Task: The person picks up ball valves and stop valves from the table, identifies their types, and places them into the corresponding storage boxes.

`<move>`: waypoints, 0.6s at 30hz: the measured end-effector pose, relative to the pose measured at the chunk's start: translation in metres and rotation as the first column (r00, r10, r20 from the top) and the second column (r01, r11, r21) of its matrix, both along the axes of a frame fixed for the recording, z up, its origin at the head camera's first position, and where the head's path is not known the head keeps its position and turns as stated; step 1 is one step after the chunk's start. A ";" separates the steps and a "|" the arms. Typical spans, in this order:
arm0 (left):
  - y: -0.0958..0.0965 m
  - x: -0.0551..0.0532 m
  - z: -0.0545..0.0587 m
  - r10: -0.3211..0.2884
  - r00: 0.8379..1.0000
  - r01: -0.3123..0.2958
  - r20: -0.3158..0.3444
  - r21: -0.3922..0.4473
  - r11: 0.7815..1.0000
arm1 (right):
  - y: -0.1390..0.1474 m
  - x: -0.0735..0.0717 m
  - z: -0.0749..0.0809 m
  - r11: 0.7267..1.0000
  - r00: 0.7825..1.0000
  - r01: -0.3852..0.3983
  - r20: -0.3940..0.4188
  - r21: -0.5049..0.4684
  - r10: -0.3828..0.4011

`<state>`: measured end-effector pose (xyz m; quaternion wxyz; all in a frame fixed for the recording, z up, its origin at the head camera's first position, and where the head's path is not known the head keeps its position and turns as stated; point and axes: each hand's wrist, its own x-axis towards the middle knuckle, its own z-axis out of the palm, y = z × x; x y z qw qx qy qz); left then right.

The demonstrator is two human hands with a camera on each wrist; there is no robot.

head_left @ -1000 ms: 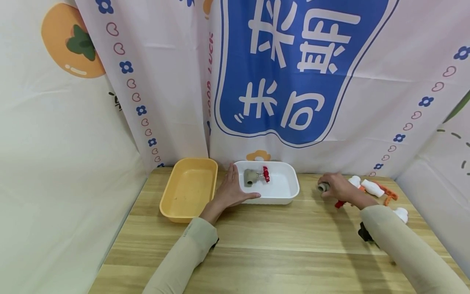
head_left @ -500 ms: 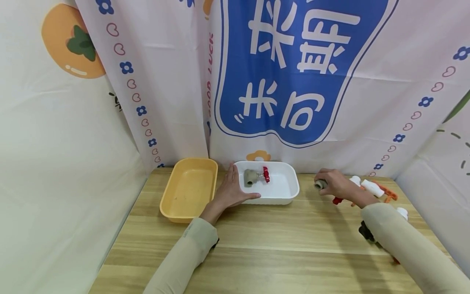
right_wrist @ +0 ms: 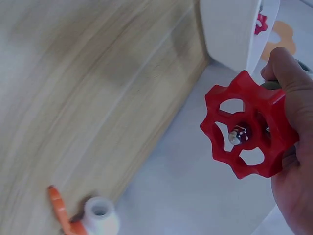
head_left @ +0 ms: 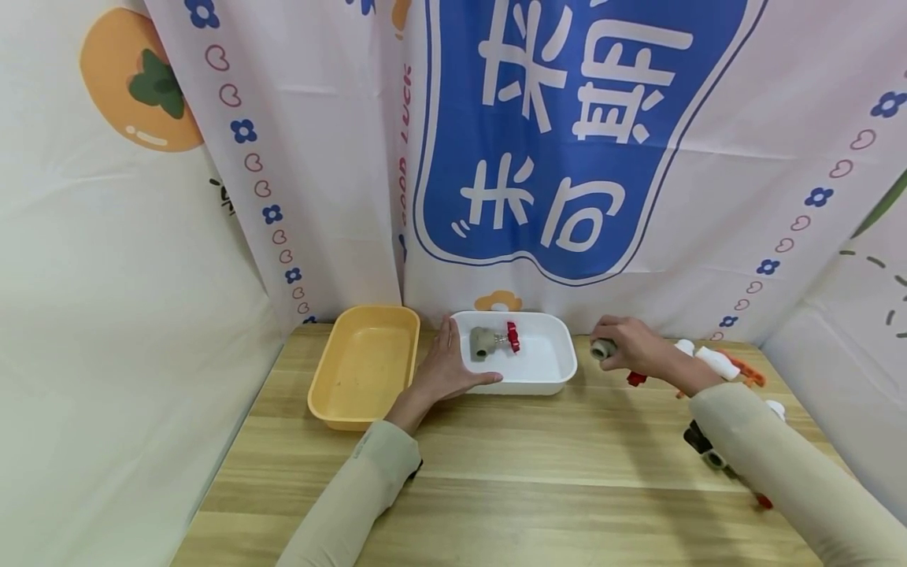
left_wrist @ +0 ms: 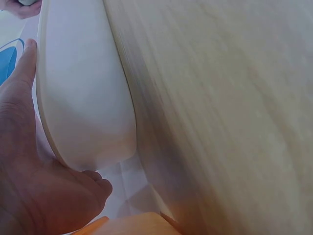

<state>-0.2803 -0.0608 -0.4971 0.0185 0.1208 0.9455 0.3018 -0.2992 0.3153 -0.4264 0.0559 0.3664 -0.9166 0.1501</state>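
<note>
In the head view, my left hand (head_left: 445, 368) lies at the left end of the white tray (head_left: 546, 386). Its thumb runs along the front rim and its fingers along the left side. Inside that tray is a grey-beige pipe valve (head_left: 485, 343) with a red handwheel (head_left: 513, 337). Just right of the tray, my right hand (head_left: 636, 346) grips a second valve (head_left: 602, 350) of the same kind above the table. The right wrist view shows its red handwheel (right_wrist: 244, 128) close up, with the palm and thumb behind it.
A yellow tray (head_left: 363, 370) stands left of the white one. Several fittings lie at the right: a white piece (head_left: 717, 362), orange-handled parts (head_left: 749, 372) and dark pieces (head_left: 697, 437), partly behind the right arm. A printed curtain (head_left: 340, 236) hangs behind the table (head_left: 524, 472).
My right hand has moved left with the valve, closer to the white tray. The left hand and both trays have stayed where they were.
</note>
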 end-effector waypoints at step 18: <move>0.002 -0.001 0.001 0.007 1.000 -0.007 0.027 -0.001 1.000 | -0.035 0.001 0.024 0.997 0.997 -0.076 0.018 0.030 0.075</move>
